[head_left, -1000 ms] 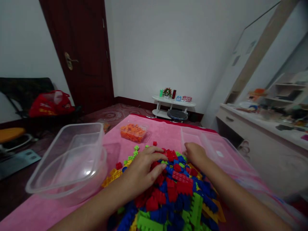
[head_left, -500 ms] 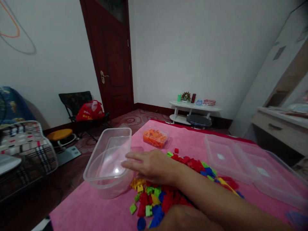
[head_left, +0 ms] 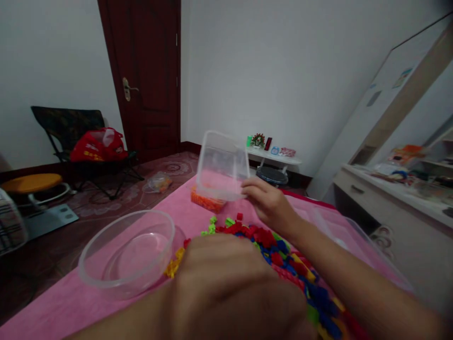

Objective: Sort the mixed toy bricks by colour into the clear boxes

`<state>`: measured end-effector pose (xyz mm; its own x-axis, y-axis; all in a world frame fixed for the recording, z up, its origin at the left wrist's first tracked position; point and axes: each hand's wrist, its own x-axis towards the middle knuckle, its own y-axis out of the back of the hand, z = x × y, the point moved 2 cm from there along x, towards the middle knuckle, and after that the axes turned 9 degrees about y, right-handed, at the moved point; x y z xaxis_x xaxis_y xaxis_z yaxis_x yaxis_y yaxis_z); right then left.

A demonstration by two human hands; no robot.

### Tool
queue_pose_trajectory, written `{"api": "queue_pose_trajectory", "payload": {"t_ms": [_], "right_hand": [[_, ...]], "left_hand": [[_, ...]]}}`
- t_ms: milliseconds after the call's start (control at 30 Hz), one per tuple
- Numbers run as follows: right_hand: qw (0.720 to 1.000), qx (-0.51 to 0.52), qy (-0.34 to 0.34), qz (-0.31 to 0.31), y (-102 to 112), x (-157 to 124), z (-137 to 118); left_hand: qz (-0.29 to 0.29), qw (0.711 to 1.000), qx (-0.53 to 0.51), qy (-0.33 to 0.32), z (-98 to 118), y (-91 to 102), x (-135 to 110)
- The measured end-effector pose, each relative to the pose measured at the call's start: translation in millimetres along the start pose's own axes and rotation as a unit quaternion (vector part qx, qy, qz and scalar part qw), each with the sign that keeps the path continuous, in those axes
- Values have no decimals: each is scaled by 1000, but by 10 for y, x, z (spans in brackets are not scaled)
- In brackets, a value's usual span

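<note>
Head view: the right hand [head_left: 271,203] pinches a clear rectangular container [head_left: 223,163] at its edge, fingers nearly closed, holding it tilted and partly covering the box of orange pieces [head_left: 208,203]. The blurred left hand [head_left: 240,288] looms before the coloured bricks [head_left: 279,252] on the pink worktop [head_left: 53,314]; I cannot tell its grip.

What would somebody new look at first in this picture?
Probably the heap of bright toy building bricks on the pink cloth, partly hidden by the big, blurry left hand in front. Next, perhaps, the tilted clear rectangular box near the middle, held by the right hand. The red bag on the folding chair at the left stands out too.
</note>
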<state>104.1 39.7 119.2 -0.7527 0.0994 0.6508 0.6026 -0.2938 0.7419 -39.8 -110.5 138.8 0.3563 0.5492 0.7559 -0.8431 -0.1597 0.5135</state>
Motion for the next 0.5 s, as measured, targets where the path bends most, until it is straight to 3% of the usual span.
{"api": "queue_pose_trajectory", "payload": {"t_ms": [67,167,233,367,500], "right_hand": [[996,-13,-86,-7,100,-263,334],[973,-56,-213,-73,66,-690,757],[960,-56,-239,-136,-30,-939,958],[921,-51,-267,-279,-206,-1227,1191],[869,-132,-368,-303,-272,-1166,1207]], "left_hand": [[87,996,-21,10,-152,105,119],[164,977,-49,125,-492,85,220],[180,957,-93,205,-695,14,239],[204,910,-202,298,-950,-84,217],[251,878,-232,334,-1107,-113,169]]}}
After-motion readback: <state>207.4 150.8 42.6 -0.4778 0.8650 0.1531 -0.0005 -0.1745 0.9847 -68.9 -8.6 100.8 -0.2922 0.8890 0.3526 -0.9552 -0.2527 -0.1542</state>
